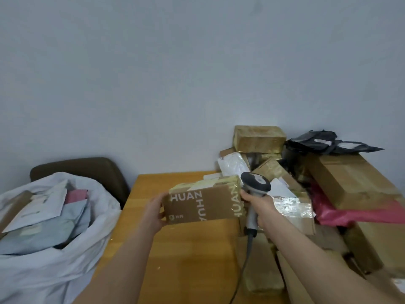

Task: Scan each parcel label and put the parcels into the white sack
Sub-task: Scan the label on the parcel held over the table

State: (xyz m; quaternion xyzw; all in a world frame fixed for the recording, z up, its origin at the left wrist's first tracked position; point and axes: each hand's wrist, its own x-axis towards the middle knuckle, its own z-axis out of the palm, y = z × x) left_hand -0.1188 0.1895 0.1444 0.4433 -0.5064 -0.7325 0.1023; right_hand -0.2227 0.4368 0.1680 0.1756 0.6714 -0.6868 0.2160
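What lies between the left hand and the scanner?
In the head view, the HUAN box, which the left hand grips; the right hand holds the scanner.

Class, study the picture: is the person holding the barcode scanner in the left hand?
No: the right hand grips the scanner, while the left hand holds the brown box.

One head-worn camera is looking forward and slightly down, sitting close over the table [179, 255] and facing the wall [197, 62].
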